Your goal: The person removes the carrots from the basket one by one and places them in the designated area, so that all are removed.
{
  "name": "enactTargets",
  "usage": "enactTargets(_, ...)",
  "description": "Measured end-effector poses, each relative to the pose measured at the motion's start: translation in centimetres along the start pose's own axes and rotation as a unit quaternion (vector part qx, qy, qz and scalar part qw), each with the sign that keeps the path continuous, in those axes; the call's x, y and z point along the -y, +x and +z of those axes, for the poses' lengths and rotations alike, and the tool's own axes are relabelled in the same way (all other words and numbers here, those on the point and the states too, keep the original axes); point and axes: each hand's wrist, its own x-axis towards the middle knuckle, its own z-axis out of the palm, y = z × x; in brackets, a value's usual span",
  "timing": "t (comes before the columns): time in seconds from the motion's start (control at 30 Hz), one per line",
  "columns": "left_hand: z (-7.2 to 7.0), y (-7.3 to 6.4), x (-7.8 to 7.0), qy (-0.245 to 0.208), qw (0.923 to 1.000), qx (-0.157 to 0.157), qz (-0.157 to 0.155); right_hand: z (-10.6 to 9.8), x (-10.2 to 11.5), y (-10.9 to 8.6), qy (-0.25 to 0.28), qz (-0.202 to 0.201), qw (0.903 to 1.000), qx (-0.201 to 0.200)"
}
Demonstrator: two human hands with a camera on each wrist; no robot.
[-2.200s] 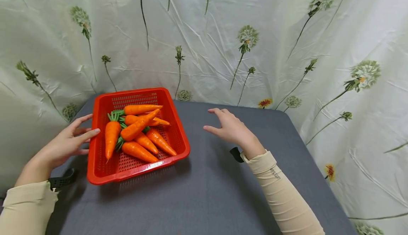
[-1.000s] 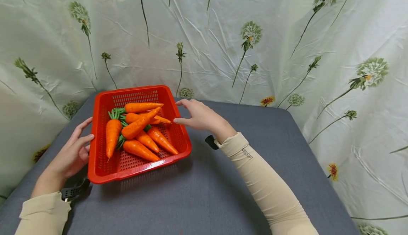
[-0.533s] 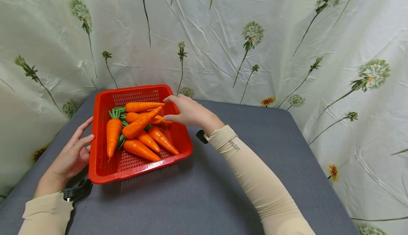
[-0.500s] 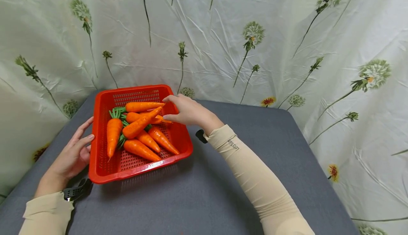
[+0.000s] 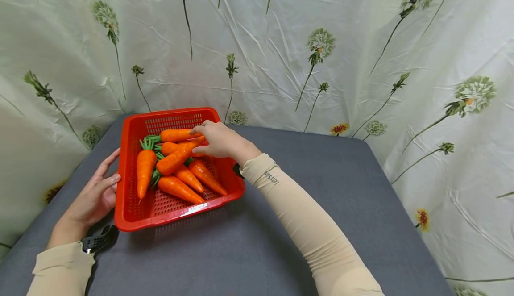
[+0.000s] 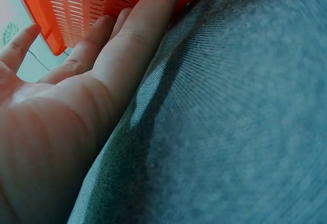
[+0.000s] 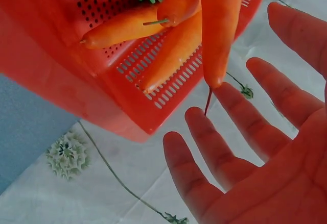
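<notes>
A red plastic basket (image 5: 170, 219) stands at the left of the grey table, holding several orange carrots with green stem ends. My left hand (image 5: 94, 198) rests its fingers against the basket's left wall; the left wrist view shows them extended along the slotted side. My right hand (image 5: 221, 142) reaches over the basket's right rim, thumb and fingers spread around the narrow end of the topmost carrot (image 5: 172, 161). In the right wrist view its fingers (image 7: 232, 117) are spread and nearly straight beside the tip of a carrot (image 7: 219, 35), not curled round it.
Grey cloth covers the table (image 5: 329, 184), which extends to the right of the basket. A white curtain (image 5: 257, 46) printed with dandelions hangs behind and along the sides. A black band (image 5: 98, 241) sits on the left wrist.
My right hand has moved left from over the table, across the basket's right rim, to the topmost carrot. My left hand stays at the left wall; the carrots lie as before.
</notes>
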Motion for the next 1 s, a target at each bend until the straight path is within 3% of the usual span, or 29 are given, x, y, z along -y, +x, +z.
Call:
enactTargets(0.17,0.0,0.0,0.0,0.010,1.0000,-0.001,0.000,0.4,0.2,0.5,-0.022,0.000,0.9997,-0.007)
enactTargets(0.33,0.1,0.0,0.0,0.038,0.9990,-0.022,-0.010,0.4,0.2,0.5,-0.039,0.010,0.9992,-0.002)
enactTargets(0.53,0.0,-0.1,0.1,0.045,0.9987,-0.023,-0.011,0.5,0.2,0.2,-0.044,0.033,0.9980,0.030)
enactTargets(0.77,-0.3,-0.2,0.1,0.040,0.9991,-0.011,-0.003,0.9,0.2,0.4,-0.038,0.028,0.9970,0.062)
enactTargets(1.0,-0.3,-0.1,0.1,0.053,0.9984,-0.019,-0.010,1.3,0.6,0.6,-0.042,0.064,0.9937,0.082)
